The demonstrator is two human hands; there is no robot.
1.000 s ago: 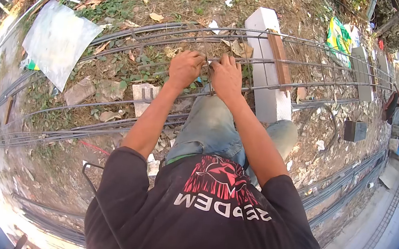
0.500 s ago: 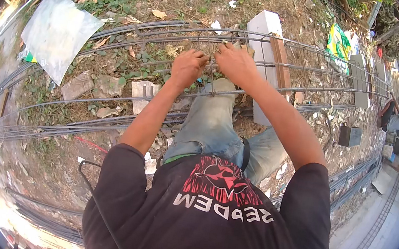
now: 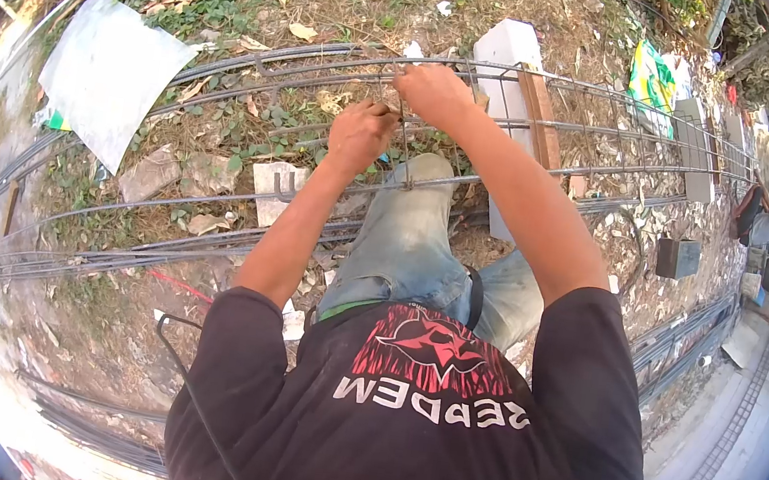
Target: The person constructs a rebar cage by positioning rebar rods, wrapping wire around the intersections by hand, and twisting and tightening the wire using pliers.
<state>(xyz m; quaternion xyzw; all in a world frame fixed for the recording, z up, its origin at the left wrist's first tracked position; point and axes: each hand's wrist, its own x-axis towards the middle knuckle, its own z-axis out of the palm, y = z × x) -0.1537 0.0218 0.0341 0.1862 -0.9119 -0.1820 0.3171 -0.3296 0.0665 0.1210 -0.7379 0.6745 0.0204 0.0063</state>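
A long cage of steel reinforcing bars (image 3: 612, 134) runs across in front of me, with thin square stirrups around its long bars. My left hand (image 3: 361, 136) is closed beside a stirrup (image 3: 405, 136), fingers curled; what they grip is hidden. Farther up, my right hand (image 3: 436, 97) is closed with its fingertips pinched together at the upper bars, near the top of the same stirrup. Anything between those fingertips is too small to make out. Below the hands, my jeans-clad knee (image 3: 413, 205) reaches into the cage.
A white block (image 3: 510, 48) and a wooden piece (image 3: 539, 115) lie under the cage on the right. Loose bars (image 3: 140, 252) stretch along the ground at left. A translucent sheet (image 3: 113, 73) lies at upper left. Another person (image 3: 763, 224) is at far right.
My right hand has shifted left and slightly up along the cage, toward the top of the stirrup. My left hand stays almost in place, its fingers still curled.
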